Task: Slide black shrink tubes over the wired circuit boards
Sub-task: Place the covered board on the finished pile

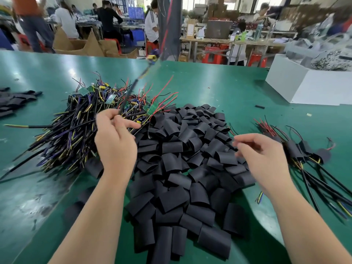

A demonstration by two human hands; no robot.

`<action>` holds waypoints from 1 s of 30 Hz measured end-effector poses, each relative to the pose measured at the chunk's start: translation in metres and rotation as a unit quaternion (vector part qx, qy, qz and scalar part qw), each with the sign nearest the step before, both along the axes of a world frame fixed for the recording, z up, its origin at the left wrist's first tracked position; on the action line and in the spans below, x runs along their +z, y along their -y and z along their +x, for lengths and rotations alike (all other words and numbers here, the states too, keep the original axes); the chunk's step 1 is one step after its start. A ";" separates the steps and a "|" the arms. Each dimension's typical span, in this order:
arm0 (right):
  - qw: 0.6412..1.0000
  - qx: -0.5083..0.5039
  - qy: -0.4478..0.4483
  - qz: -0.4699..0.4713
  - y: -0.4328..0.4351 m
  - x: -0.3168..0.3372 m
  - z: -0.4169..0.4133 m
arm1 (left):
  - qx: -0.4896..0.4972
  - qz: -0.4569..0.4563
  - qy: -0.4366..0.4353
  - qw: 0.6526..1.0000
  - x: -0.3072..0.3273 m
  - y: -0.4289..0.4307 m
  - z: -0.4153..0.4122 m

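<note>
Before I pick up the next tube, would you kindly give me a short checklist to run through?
1. Left hand grip on one cable: ok, pinched and raised.
2. Cable's far end free of tangles: cannot tell, blurred.
3. Right hand free: ok, appears to hold nothing.
4. Tubes within reach: ok, heaped under both hands.
5. Finished pile apart from unfinished pile: ok.
</note>
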State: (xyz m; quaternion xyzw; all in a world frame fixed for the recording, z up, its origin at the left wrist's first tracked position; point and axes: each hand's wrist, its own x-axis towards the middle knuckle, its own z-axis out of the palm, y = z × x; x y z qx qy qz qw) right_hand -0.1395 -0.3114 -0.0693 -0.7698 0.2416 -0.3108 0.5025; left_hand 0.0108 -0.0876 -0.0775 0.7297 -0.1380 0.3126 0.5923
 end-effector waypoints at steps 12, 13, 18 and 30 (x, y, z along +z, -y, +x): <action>0.879 0.179 0.181 0.402 -0.020 -0.004 0.009 | -0.274 0.297 -0.064 0.912 -0.014 0.018 -0.027; 0.885 0.172 0.181 0.392 -0.020 -0.004 0.009 | -0.249 0.328 -0.051 0.910 -0.014 0.017 -0.027; 0.890 0.187 0.155 0.386 -0.034 -0.010 0.012 | -0.134 0.415 0.051 0.899 -0.006 0.021 -0.039; 0.974 0.198 -0.011 0.113 -0.048 -0.023 0.018 | -0.232 0.274 0.082 0.930 -0.009 0.035 -0.048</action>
